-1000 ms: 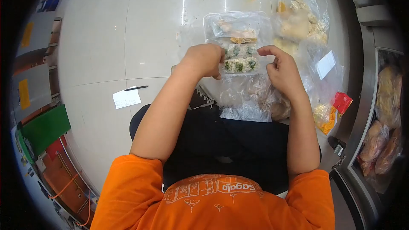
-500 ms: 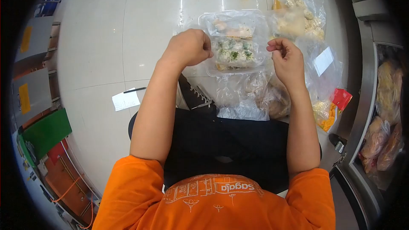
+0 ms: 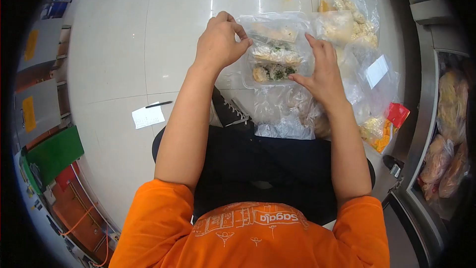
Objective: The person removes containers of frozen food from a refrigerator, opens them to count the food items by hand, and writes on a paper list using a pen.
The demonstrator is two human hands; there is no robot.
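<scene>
On the floor in front of me stands a clear plastic container point(image 3: 246, 80) with rows of pale food pieces point(image 3: 274, 72) flecked with green. A clear plastic sheet point(image 3: 277, 33) lies over the far rows; the nearest row is uncovered. My left hand point(image 3: 220, 42) is at the container's left side, thumb and forefinger closed on the left edge of this sheet. At the right side is my right hand point(image 3: 325, 69), thumb and fingers spread apart. Its thumb tip is by the nearest row and its fingertips by the right rim. Nothing shows in its grasp.
Clear bags of pale food pieces point(image 3: 364, 32) lie at the far right. Nearer are a clear bag with a white label point(image 3: 376, 72) and a red-and-yellow packet point(image 3: 396, 115). A paper note point(image 3: 148, 117) with a black pen point(image 3: 158, 104) lies left. An open cabinet point(image 3: 421, 124) stands right.
My left hand has moved up and pinches the plastic sheet's edge. My right hand has opened and come down and left to the container. The nearest food row is now uncovered.
</scene>
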